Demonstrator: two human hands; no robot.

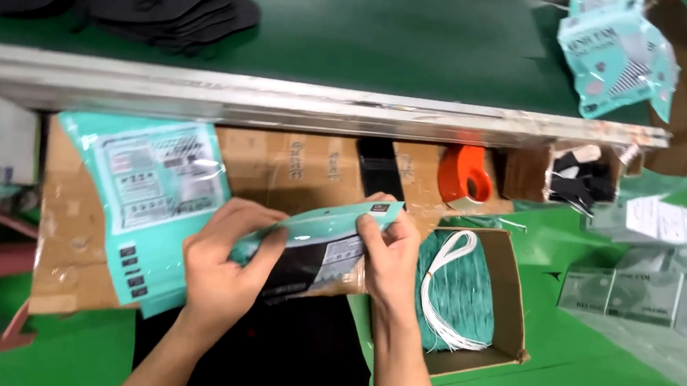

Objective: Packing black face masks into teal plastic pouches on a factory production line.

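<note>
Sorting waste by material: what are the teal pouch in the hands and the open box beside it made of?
Teal pouch: seemingly thin glossy plastic film; it shows glare and flexes between left hand and right hand. Open box: apparently matte brown cardboard, with raw edges.

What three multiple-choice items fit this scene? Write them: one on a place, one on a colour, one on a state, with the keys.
1. Where does the orange tape dispenser sit?
A. under the metal rail
B. inside the open box
C. on the dark pile

2. What colour is the pouch held in both hands?
A. red
B. teal
C. yellow

3. How is the pouch held?
A. left hand alone
B. right hand alone
C. both hands grip it

Keys: 1 A, it stands on cardboard just below the rail; 2 B, its edge and front are teal with a clear window; 3 C, the fingers of each hand pinch one end.
</note>
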